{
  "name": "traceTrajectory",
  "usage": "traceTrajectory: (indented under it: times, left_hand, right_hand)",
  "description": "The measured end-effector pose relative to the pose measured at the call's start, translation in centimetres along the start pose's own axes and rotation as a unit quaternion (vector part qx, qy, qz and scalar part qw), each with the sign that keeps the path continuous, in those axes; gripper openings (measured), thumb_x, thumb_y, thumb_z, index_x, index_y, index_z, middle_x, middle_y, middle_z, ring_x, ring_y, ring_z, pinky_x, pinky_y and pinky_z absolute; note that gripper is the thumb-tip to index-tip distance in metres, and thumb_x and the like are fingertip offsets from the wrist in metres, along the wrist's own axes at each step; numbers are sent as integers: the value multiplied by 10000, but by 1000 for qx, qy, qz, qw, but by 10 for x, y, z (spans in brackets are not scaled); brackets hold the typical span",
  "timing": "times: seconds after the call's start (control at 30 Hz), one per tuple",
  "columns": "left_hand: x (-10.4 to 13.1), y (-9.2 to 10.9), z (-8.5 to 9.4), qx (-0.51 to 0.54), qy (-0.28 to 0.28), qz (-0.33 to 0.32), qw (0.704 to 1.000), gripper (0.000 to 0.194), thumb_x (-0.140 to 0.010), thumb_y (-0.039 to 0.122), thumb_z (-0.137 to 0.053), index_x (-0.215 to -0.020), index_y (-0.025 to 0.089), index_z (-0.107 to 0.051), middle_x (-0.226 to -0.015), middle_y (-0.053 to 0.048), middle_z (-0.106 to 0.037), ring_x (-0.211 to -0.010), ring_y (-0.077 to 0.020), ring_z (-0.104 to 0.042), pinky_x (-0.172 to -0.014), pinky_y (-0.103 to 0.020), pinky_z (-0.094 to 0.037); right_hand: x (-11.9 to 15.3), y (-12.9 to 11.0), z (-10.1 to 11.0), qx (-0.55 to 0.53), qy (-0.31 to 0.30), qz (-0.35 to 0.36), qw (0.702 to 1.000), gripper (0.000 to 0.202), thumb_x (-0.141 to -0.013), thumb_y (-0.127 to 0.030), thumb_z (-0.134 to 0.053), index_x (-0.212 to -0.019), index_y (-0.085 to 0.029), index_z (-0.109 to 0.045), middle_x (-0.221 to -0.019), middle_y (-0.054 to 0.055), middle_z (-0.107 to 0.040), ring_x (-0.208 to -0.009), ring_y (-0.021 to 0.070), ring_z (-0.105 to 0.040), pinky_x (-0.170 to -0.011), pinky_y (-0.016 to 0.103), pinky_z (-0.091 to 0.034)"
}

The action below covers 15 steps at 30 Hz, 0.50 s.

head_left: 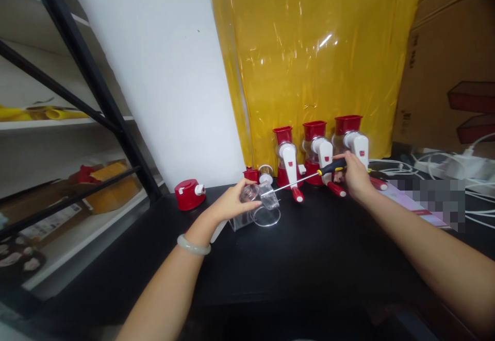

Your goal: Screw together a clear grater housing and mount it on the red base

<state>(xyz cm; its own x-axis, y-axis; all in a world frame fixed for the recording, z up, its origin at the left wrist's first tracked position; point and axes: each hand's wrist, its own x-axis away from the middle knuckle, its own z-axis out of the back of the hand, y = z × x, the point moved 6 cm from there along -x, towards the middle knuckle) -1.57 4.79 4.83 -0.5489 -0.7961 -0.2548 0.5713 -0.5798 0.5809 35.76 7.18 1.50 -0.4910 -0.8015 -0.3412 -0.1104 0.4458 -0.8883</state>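
My left hand (234, 201) grips a clear plastic grater housing (271, 200), which lies tilted on its side just above or on the black table. The thumb and fingers are closed around its near part. In my right hand (355, 176) is a screwdriver (331, 167) with a black and yellow handle. Its long metal shaft points left, and the tip reaches the clear housing; whether it touches a screw cannot be made out. Close behind the housing are a metal grater drum (266, 170) and a small red part (250, 174).
Three rotary graters, the left one (288, 156), the middle one (319, 151) and the right one (351, 142), stand at the table's back. A red base (189, 194) sits left on the black table (301, 263). White cables (444, 163) and a cardboard box (436, 73) are at right.
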Motion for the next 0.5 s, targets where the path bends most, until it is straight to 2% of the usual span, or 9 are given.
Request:
traceTrajectory:
  times: [0.1, 0.2, 0.33, 0.5]
  left_hand:
    - [0, 0, 0, 1, -2, 3, 1000, 602, -854, 517, -762, -1316, 214, -522, -1165, -112, -712, -1005, -286, -686, -917, -454, -505]
    - [0, -1, 0, 4, -1, 1, 1000, 596, -857, 510, -762, -1319, 219, -525, -1179, -117, -711, -1022, -291, -686, -926, -456, -503]
    - [0, -2, 0, -2, -1, 2, 1000, 599, -861, 521, -758, -1320, 220, -519, -1184, -118, -709, -1023, -292, -686, -921, -454, -506]
    - [0, -2, 0, 5, -5, -3, 1000, 596, -863, 526, -756, -1316, 221, -515, -1178, -110, -709, -1014, -282, -688, -913, -440, -508]
  right_hand:
    - [-3, 7, 1, -29, -14, -21, 999, 258, -926, -448, -482, -931, -212, -585, -658, 20, -617, -443, 155, -590, -376, 256, -465]
    - [-5, 7, 0, -50, -41, -4, 998, 200, -854, -385, -534, -968, -231, -591, -753, 21, -641, -546, 170, -657, -397, 251, -490]
    - [-4, 4, 1, -50, -27, 2, 998, 198, -824, -381, -585, -957, -237, -615, -713, 2, -617, -521, 160, -631, -398, 255, -495]
    - [-2, -1, 0, -21, -11, 26, 999, 342, -788, -522, -722, -922, -236, -590, -563, -36, -557, -376, 130, -515, -362, 251, -445]
